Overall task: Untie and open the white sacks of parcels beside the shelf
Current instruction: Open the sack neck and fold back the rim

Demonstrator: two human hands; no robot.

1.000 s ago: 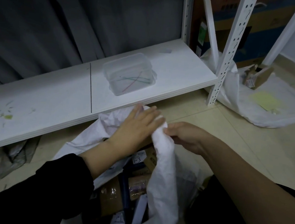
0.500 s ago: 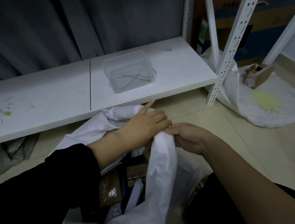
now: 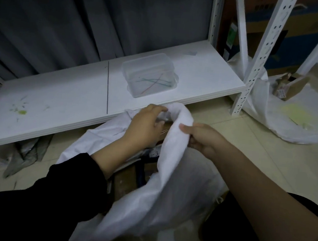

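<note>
Gripping one white sack [image 3: 166, 190], left hand [image 3: 145, 127] and right hand [image 3: 204, 139] bunch its rim; second sack [image 3: 296, 128] seemingly open.

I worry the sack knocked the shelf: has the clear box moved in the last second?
No. The box still sits just right of the shelf seam, with the same gap as before.

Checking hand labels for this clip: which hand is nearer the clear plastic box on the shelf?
Left. The left hand grips the white sack directly in front of the clear plastic box; the right hand pinches the sack farther right.
</note>
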